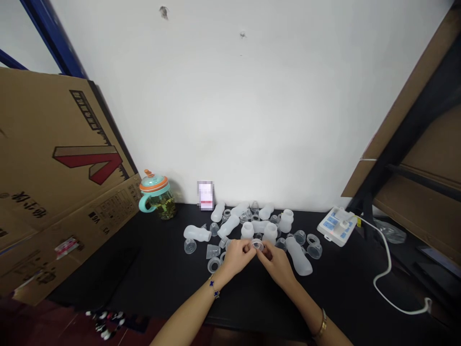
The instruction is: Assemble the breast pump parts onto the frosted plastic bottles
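My left hand [237, 256] and my right hand [275, 264] meet over the black table [162, 278], both pinching one small clear ring-shaped part [257, 245] between their fingertips. Just behind them lies a heap of translucent white bottles [230, 225] and clear caps and rings [309, 247]. One bottle [298, 257] lies on its side right of my right hand. A clear ring [213, 265] rests beside my left wrist.
A cup with a teal handle and orange lid [157, 196] stands at the back left. A large cardboard box [54, 178] leans on the left. A white device [336, 226] with a white cable [387, 269] sits on the right, by a dark shelf frame [396, 158].
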A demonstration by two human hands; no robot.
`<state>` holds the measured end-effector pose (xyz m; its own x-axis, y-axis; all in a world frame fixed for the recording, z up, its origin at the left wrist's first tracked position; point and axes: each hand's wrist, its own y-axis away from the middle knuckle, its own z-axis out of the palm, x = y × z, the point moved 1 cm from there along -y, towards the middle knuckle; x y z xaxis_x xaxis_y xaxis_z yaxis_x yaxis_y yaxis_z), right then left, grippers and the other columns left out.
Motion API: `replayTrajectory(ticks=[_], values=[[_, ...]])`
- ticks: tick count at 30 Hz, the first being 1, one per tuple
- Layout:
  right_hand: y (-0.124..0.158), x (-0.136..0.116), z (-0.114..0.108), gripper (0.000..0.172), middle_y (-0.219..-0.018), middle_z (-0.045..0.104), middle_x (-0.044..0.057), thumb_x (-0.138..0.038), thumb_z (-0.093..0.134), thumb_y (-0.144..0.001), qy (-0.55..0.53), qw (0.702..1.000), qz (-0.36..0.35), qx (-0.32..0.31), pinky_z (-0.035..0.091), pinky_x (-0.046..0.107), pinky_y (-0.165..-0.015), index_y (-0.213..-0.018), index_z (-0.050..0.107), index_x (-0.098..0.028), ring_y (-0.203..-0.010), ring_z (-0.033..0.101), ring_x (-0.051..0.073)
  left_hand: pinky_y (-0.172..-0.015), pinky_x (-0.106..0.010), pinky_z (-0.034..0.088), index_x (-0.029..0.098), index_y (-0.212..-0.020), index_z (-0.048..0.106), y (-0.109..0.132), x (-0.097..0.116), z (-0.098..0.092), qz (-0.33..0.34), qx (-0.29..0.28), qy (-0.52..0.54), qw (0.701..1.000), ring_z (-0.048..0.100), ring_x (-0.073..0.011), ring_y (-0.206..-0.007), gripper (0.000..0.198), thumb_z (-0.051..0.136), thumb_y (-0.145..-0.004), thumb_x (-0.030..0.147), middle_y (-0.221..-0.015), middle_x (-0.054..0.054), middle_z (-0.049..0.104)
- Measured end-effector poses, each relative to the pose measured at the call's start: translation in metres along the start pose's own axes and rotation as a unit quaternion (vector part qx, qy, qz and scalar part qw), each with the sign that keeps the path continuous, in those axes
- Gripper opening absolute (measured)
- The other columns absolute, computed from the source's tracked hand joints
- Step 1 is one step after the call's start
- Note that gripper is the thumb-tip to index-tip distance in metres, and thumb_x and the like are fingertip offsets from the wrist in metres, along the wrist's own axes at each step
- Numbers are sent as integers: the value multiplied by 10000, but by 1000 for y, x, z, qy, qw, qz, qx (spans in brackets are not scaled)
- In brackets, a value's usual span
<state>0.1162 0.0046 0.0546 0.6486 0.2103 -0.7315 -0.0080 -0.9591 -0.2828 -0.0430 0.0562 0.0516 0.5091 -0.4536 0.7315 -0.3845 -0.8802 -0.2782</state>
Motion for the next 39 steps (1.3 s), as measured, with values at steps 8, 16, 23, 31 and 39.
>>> replayTrajectory(ticks=[8, 16, 23, 31, 39], values=[[-1, 5, 1, 339, -634, 628, -6, -490, 500, -943, 11, 1000, 5, 14, 405, 256, -539, -1022, 683, -215, -574, 602, 180, -533, -239, 246, 177, -595, 539, 0, 0, 1, 3, 8, -22, 1000, 411, -101, -497, 312, 517, -886, 287, -516, 44, 467], [-1, 3, -1, 334, -636, 632, -7, -494, 499, -950, -16, 999, 14, 25, 416, 253, -541, -1001, 673, -214, -572, 612, 177, -524, -226, 283, 182, -757, 612, 2, 2, 0, 17, -24, 37, 999, 436, -106, -491, 228, 513, -905, 323, -526, 58, 461], [-1, 1, -2, 292, -642, 631, -10, -458, 521, -938, -11, 1000, -1, 14, 404, 250, -538, -978, 676, -214, -562, 595, 168, -525, -228, 265, 183, -617, 506, 0, 0, 2, 8, -23, 43, 999, 384, -94, -496, 278, 521, -865, 307, -516, 59, 421], [0, 3, 1, 291, -649, 646, -5, -444, 524, -935, -19, 1000, -2, 12, 397, 249, -546, -929, 683, -200, -573, 583, 168, -519, -226, 253, 176, -571, 495, 2, 5, -1, -4, -17, 45, 999, 381, -85, -489, 268, 549, -814, 276, -504, 58, 441], [0, 2, 0, 270, -681, 655, -4, -433, 536, -938, -35, 999, -2, 3, 398, 248, -565, -921, 674, -202, -592, 579, 162, -514, -224, 249, 174, -542, 462, 1, 4, 0, 2, -10, 45, 999, 380, -79, -481, 279, 566, -792, 245, -494, 60, 442]])
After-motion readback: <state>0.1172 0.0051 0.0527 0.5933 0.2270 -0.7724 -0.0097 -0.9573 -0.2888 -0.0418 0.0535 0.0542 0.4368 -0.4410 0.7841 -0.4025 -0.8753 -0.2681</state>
